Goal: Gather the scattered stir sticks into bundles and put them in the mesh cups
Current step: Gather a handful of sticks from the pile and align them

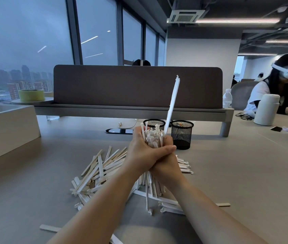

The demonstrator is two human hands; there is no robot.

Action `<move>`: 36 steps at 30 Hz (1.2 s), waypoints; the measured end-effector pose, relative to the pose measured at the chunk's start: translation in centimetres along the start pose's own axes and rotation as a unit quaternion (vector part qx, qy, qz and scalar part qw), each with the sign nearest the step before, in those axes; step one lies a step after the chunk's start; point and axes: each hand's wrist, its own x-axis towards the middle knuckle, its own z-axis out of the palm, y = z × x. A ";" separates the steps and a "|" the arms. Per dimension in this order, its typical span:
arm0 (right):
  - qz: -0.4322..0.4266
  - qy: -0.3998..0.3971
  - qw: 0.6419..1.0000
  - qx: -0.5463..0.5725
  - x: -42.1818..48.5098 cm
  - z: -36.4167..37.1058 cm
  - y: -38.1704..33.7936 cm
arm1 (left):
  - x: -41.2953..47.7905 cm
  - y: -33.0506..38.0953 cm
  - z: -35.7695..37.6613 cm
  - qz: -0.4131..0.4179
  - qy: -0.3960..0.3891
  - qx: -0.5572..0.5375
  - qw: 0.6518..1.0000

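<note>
Both hands are wrapped round one upright bundle of stir sticks (153,139) above the grey table. My left hand (140,152) grips it from the left, its fingers lying over my right hand (165,164), which grips from the right and below. One paper-wrapped stick (172,103) juts far up out of the bundle. Under my wrists lies a pile of scattered sticks (97,175), some bare wood, some in white paper. Two black mesh cups stand just behind my hands: the left cup (154,123) is partly hidden by the bundle, the right cup (182,134) is beside it.
A grey desk divider (136,87) and its shelf run across the back. A beige box (8,127) sits at the left, green tape (31,95) behind it. A white flask (266,110) and a person wearing a headset (280,88) are at the right.
</note>
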 end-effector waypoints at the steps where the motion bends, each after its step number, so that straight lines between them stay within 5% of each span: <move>1: -0.002 0.001 1.000 -0.002 0.0 0.0 -0.2 | 0.1 -0.1 0.0 -0.010 -0.006 0.004 1.000; 7: 0.007 -0.021 1.000 0.007 0.1 0.3 -0.8 | -0.1 0.3 0.1 -0.014 -0.023 0.005 1.000; 13: -0.017 0.054 0.991 -0.120 0.7 -0.1 -0.8 | -0.6 1.3 0.5 0.056 0.013 -0.055 0.997; 28: 0.006 0.003 1.000 -0.028 0.2 -0.2 -0.6 | -0.4 0.5 0.4 -0.011 -0.026 -0.081 0.996; 36: -0.005 0.053 0.996 -0.067 0.3 0.4 -1.3 | -0.6 1.3 0.3 0.041 -0.025 -0.120 0.992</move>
